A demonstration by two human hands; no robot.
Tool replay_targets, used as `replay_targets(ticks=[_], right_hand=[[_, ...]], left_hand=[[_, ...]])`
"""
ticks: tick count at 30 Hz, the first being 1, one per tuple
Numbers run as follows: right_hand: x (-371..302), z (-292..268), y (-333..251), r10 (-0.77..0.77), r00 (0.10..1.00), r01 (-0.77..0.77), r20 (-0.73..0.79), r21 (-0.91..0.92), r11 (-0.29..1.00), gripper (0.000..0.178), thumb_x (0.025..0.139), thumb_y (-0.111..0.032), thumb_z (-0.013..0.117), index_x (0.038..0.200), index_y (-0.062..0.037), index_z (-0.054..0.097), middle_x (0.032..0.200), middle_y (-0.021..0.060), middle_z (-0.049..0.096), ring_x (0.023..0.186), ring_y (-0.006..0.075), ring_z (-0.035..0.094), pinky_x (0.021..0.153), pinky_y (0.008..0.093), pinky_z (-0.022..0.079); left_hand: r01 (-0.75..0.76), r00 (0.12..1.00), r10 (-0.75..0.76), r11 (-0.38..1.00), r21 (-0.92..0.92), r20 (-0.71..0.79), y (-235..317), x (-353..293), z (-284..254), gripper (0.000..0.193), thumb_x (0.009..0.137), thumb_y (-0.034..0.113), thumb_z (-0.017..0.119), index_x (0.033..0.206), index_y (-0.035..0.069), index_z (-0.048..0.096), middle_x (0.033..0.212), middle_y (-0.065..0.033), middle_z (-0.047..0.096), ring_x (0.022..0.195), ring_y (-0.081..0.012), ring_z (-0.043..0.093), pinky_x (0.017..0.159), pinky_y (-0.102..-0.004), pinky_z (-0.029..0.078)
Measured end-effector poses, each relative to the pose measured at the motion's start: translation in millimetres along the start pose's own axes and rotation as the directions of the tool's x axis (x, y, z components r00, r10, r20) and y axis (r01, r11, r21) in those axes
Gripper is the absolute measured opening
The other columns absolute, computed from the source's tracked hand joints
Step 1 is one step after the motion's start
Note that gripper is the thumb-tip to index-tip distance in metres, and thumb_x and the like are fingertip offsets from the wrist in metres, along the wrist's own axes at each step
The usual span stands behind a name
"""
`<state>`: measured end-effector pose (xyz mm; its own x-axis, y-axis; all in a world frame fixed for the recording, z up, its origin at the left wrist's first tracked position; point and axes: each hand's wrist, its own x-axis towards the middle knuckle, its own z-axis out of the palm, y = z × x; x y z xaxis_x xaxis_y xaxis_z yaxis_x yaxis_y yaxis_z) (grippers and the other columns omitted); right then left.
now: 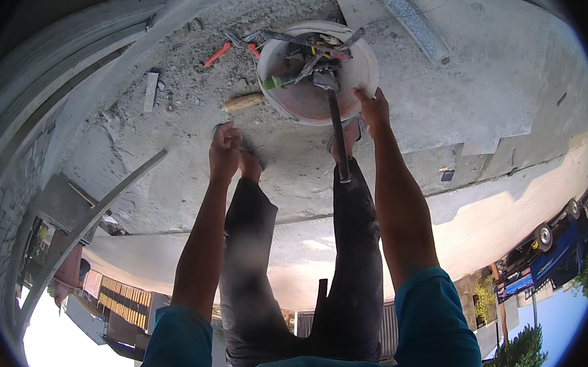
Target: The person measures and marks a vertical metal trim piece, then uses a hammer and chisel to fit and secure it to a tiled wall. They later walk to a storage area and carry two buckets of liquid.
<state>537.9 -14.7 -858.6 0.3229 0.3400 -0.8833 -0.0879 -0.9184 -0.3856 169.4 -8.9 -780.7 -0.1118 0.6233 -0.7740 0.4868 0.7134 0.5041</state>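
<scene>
My right hand [373,110] grips the near right rim of a round whitish bucket [367,64], its thumb and fingers at the edge. Various hand tools fill the bucket, jumbled together. A hammer-like tool leans out over the near rim, its long dark tubular handle [338,135] pointing toward me. A green handle [274,82] shows on the left inside. Near my left foot, my left hand [224,153] is held with its fingers curled; whether anything is in them cannot be seen. It is apart from the bucket.
Left of the bucket, a red-handled cutting tool [218,54] lies on rubble-strewn ground. A short wooden piece [243,103] lies nearby, with a grey strip [151,92] farther left. A speckled, pale long bar [417,26] rests on a board at far right. A curved strip [101,207] stands at left.
</scene>
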Motion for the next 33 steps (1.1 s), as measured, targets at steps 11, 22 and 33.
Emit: replay_targets(ticks=[11,22,33], right_hand=[[-23.3,-41.7,14.3,0.066,0.968,-0.182,0.241,0.501,0.846,0.034,0.084,-0.005,0.062,0.117,0.0032,0.058,0.090,0.0074,0.061,0.084,0.0178,0.063,0.068,0.0360,0.053],[13.3,-212.7,-21.1,-0.371,0.914,0.242,-0.165,0.955,0.170,0.020,0.093,-0.013,0.061,0.101,0.0046,0.063,0.101,0.0165,0.069,0.098,0.0259,0.068,0.093,0.0376,0.056],[175.4,-284.8,-40.9,-0.525,0.804,0.485,-0.279,0.819,0.308,0.045,0.103,-0.011,0.049,0.146,-0.0008,0.040,0.149,0.0107,0.047,0.130,0.0170,0.051,0.109,0.0276,0.045]], left_hand=[[0.024,0.972,0.186,0.528,0.849,-0.143,14.2,254.2,25.1,0.060,0.094,0.030,0.061,0.147,0.014,0.038,0.142,-0.0140,0.049,0.131,-0.0351,0.048,0.108,-0.0564,0.035],[-0.079,0.969,0.203,0.799,0.596,-0.144,12.8,123.2,21.9,0.026,0.098,0.027,0.054,0.116,0.008,0.053,0.097,-0.0205,0.067,0.092,-0.0412,0.066,0.078,-0.0506,0.049],[0.100,0.994,-0.085,0.962,0.253,-0.069,87.0,-94.6,39.6,0.033,0.088,0.032,0.068,0.109,0.007,0.063,0.081,-0.0176,0.066,0.075,-0.0351,0.067,0.067,-0.0445,0.051]])
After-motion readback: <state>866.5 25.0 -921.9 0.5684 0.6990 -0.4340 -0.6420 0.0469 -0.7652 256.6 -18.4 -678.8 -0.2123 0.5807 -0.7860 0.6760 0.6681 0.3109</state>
